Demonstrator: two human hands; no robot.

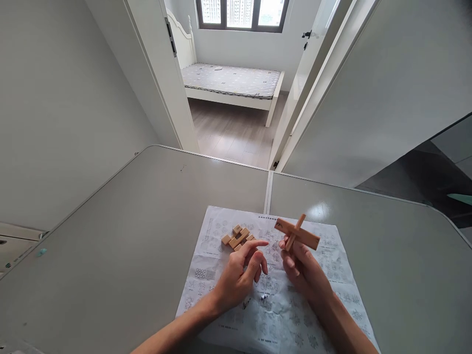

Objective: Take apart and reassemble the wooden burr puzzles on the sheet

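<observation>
My right hand (304, 273) pinches two wooden puzzle pieces (299, 233) that cross each other, a wide flat one with dark marks near one end and a thin stick. They are held up over the printed sheet (206, 290). To their left, my left hand (241, 273) hovers with its fingers apart and loosely curled, the index finger stretched toward the right hand. Nothing shows in it. Just behind the left hand lies a small cluster of notched wooden puzzle pieces (238, 238), partly covered by that hand.
The creased sheet bears rows of small diagrams and lies on a grey table (121, 236) with a pale seam (269, 191). Beyond the table's far edge, a doorway with an open white door (300, 78) leads to a bed (236, 81). A wall (66, 98) borders the left side.
</observation>
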